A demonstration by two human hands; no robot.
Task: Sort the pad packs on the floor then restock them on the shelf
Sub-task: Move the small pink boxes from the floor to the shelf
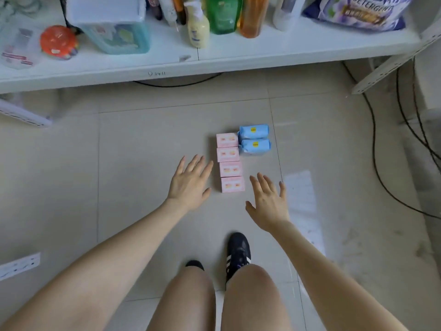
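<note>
Center of frame, floor level: left hand (189, 180) flat, fingers spread wide, holding nothing, just left of the pink pad packs (231, 168). Right hand (268, 204) same pose, wide and holding nothing, just lower right of that column. Neither hand touches a pack. Both forearms come in from the bottom corners.

Pink pad packs: four in one column, edge to edge, on the floor (143, 163). Blue pad packs (254, 138): two, one above the other in frame, against the upper right of the pink column.

Shelf (167, 72) spans the top of frame. Teal lidded tub (114, 27) upper left, contents can't tell. Cream pump bottle (198, 27), green bottle (223, 15) and orange bottle (250, 17) top center. Detergent bag (358, 13) upper right.

Widest stretch of tile lies left of the left hand. Black cables (374, 144) run down the right side, paper sheet (300, 194) just right of the right hand, power strip (19, 265) lower left, black shoe (237, 252) bottom center.
</note>
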